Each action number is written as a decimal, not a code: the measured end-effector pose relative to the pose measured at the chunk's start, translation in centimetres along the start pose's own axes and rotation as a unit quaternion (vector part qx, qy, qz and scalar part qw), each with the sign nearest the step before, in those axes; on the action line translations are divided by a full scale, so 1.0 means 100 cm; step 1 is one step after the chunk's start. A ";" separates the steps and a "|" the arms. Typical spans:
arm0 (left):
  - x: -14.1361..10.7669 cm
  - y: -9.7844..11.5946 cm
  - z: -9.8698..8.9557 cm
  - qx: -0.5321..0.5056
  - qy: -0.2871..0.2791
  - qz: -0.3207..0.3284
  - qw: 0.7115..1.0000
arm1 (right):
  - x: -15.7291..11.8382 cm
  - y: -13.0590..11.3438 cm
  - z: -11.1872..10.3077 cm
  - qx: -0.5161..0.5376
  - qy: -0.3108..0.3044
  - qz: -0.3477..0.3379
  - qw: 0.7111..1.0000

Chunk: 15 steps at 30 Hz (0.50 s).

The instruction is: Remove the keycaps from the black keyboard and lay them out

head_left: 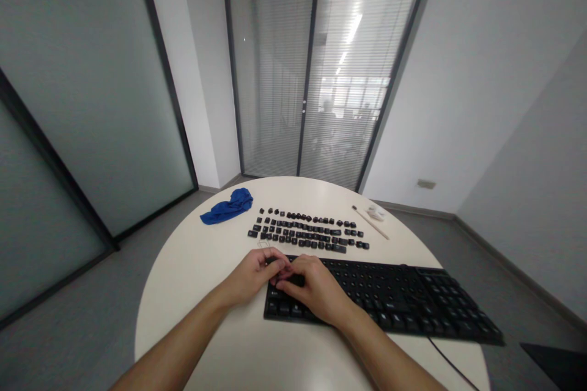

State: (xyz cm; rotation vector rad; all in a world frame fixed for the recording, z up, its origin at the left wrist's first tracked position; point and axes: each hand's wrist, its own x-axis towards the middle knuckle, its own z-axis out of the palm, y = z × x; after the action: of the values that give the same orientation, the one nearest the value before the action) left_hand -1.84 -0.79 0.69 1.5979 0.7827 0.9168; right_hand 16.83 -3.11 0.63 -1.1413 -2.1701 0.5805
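A black keyboard (389, 293) lies on the round white table, many of its keycaps off in the middle and upper part. Over its upper left corner, my left hand (257, 270) has its fingers pressed together, with a thin wire tool (265, 245) sticking up beside them. My right hand (314, 284) meets it there, thumb and fingers pinched close over the keys. Whatever lies between the fingertips is too small to make out. Beyond the hands, loose black keycaps (316, 230) stand in several rows.
A blue cloth (228, 206) lies at the table's back left. At the back right are a thin brush (370, 222) and a small clear-and-white item (376, 213). The keyboard's cable (452, 363) runs off the front right edge of the table (183, 281).
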 end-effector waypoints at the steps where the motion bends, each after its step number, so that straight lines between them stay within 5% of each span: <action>1: 0.002 -0.001 0.001 -0.012 0.028 -0.001 1.000 | 0.000 0.000 0.001 -0.008 0.012 0.015 1.000; 4: 0.006 -0.003 0.003 -0.061 0.086 0.005 0.994 | 0.002 -0.001 0.003 -0.008 0.037 0.049 0.998; 10: 0.005 -0.009 0.010 -0.223 0.047 0.016 0.973 | 0.001 -0.007 0.001 0.078 0.013 0.060 0.995; 15: 0.004 -0.009 0.014 -0.203 0.042 0.045 0.977 | -0.001 -0.004 0.000 0.135 -0.024 0.058 0.989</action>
State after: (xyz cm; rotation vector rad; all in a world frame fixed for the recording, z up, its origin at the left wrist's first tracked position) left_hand -0.47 -0.95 -0.33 1.2491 0.5410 1.1346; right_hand 16.63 -3.37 0.85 -1.1192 -1.9986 0.9313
